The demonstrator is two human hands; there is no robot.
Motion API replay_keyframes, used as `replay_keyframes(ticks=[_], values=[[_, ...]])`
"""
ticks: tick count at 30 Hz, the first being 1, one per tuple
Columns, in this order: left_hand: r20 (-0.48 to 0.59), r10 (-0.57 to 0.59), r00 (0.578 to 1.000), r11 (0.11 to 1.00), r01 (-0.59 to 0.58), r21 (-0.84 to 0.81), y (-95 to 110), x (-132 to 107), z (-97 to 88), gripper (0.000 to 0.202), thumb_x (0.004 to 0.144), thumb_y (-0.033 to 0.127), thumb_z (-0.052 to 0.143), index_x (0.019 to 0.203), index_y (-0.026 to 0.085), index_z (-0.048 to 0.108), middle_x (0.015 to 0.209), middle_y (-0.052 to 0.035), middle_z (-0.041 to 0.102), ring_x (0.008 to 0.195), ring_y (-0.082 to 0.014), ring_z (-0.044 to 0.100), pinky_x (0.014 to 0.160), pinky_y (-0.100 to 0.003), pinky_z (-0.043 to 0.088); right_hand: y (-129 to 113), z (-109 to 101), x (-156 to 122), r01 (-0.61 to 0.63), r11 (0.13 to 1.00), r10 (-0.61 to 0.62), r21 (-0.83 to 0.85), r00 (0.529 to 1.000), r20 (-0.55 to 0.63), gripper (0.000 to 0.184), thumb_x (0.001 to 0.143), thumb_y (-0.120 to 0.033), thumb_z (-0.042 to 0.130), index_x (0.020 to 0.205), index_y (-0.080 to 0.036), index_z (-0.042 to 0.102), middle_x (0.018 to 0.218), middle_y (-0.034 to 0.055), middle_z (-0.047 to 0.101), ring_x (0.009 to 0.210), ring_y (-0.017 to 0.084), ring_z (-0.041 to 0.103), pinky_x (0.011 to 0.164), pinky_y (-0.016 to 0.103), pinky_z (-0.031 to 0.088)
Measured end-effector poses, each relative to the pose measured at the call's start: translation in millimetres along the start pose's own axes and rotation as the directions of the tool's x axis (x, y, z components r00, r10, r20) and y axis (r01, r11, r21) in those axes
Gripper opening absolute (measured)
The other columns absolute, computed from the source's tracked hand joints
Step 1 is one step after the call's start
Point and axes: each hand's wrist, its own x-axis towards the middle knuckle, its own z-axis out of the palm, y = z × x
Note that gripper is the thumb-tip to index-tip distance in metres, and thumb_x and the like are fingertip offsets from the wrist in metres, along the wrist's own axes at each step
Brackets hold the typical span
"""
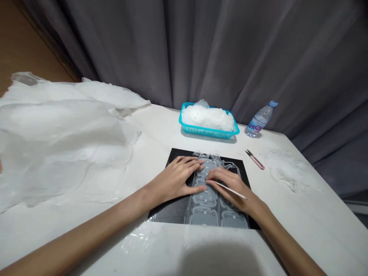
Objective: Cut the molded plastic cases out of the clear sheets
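A clear, flexible sheet with rounded grey panels (204,216) lies on a black board (172,211) in front of me. My left hand (182,174) rests on its left part, fingers and thumb stretched apart, holding nothing. In a pinch, my right hand (234,188) grips a thin white stick (231,189), which slants back over the hand. The stick's working tip is hidden at the fingertips, close to the panels, so its exact kind does not show. Loose clear strips (214,156) curl at the sheet's far edge.
Beyond the board stands a blue basket (209,133) heaped with white, translucent pieces. A water bottle (260,120), pink-handled thread snips (254,159) and a tangle of clear scraps (293,168) are on the right. Large translucent sheets (63,145) cover the table's left side.
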Motion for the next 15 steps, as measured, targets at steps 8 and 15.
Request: replay_keyframes(ticks=[8, 15], values=[[0.006, -0.026, 1.0, 1.0, 0.026, -0.015, 2, 1, -2.5, 0.07, 0.091, 0.07, 0.063, 0.144, 0.025, 0.062, 0.157, -0.0091, 0.056, 0.146, -0.0376, 0.047, 0.124, -0.056, 0.026, -6, -14, -13, -0.126, 0.992, 0.126, 0.011, 0.992, 0.0, 0.018, 0.108, -0.033, 0.05, 0.104, -0.025, 0.065, 0.107, 0.0067, 0.07, 0.099, 0.023, 0.068, 0.092, 0.036, 0.054], [0.021, -0.026, 0.999, 0.998, 0.024, 0.053, 2, 1, -2.1, 0.071, 0.093, 0.072, 0.059, 0.143, 0.023, 0.062, 0.158, -0.0087, 0.054, 0.146, -0.0373, 0.046, 0.122, -0.054, 0.028, -2, -3, -7, -0.022, 1.0, 0.022, -0.004, 1.0, -0.008, 0.017, 0.109, -0.031, 0.047, 0.109, -0.025, 0.063, 0.108, 0.0068, 0.067, 0.103, 0.021, 0.067, 0.095, 0.035, 0.054]])
